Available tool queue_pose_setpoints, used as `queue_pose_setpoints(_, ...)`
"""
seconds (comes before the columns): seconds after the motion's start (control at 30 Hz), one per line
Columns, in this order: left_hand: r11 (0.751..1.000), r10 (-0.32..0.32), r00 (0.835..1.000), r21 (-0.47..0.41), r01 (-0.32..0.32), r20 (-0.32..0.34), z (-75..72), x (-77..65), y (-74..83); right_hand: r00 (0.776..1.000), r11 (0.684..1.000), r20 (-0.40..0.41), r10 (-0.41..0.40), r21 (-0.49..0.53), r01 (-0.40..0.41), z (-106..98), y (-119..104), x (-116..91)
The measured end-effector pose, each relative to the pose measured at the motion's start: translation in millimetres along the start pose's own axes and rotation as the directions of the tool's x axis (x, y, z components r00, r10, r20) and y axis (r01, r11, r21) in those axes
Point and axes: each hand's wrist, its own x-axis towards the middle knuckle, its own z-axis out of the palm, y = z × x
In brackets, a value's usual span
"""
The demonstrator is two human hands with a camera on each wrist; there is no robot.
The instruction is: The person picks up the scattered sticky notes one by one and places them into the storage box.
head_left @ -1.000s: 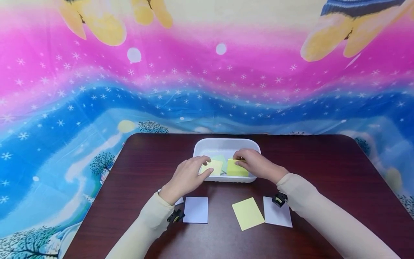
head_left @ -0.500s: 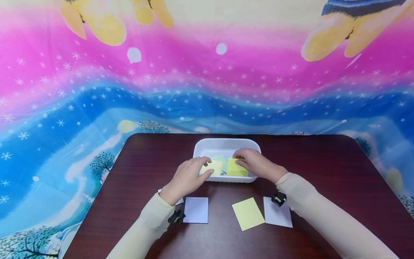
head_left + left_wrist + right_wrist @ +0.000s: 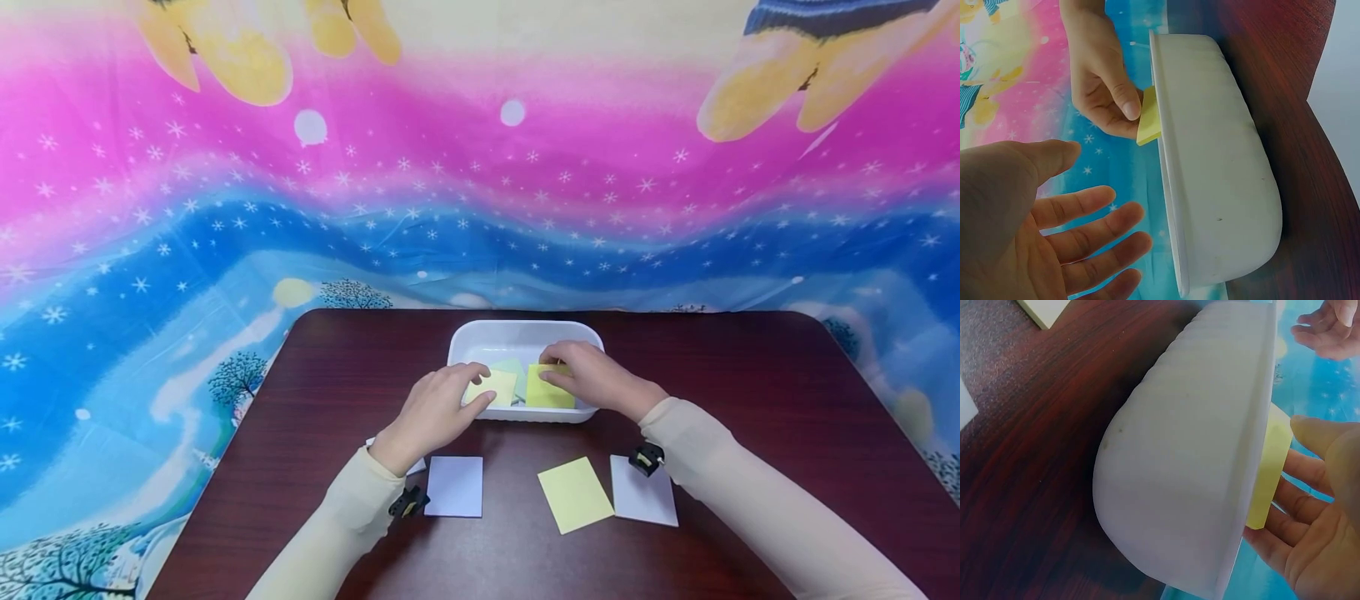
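My right hand [image 3: 600, 379] pinches a bright yellow sticky note pad [image 3: 550, 395] between thumb and fingers, at the right side of a white plastic tub [image 3: 525, 334]. The pad's top edge sticks up past the rim in the right wrist view, where the tub wall hides its lower part. My left hand [image 3: 435, 410] hovers by the tub's left front rim. Its fingers are spread and hold nothing, as the left wrist view shows. Inside the tub lie a pale yellow sticky note pad [image 3: 499, 388] and a light green one [image 3: 510, 367] behind it.
On the dark wooden table [image 3: 360, 358], nearer me, lie a lilac pad [image 3: 454, 487], a pale yellow pad [image 3: 576, 496] and a whitish pad [image 3: 647, 498]. Another whitish piece [image 3: 416, 467] is partly hidden under my left wrist. A patterned cloth [image 3: 450, 183] hangs behind.
My right hand has risen slightly with the bright yellow pad, whose front edge has tipped out of sight so more of its flat face shows. The left hand stays almost still.
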Motion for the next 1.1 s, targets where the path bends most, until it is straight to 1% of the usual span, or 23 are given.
queue_pose_setpoints(0.43,1.000,-0.002,1.000,0.000,0.002,0.004,0.0,0.2,-1.1,1.000,1.000,-0.002,0.023,-0.003,-0.023,0,-1,2)
queue_pose_setpoints(0.67,1.000,0.009,1.000,0.010,-0.009,-0.007,0.0,4.9,-2.1,1.000,1.000,0.008,0.028,-0.001,-0.028,-1,0,4)
queue_pose_setpoints(0.83,1.000,-0.002,1.000,-0.001,0.002,0.015,-1.1,8.3,-1.2,1.000,1.000,0.012,0.015,0.002,-0.015,0,2,5)
queue_pose_setpoints(1.1,1.000,0.002,0.999,-0.026,-0.001,0.034,1.2,13.4,-3.0,1.000,1.000,0.022,0.005,0.010,-0.005,1,4,5)
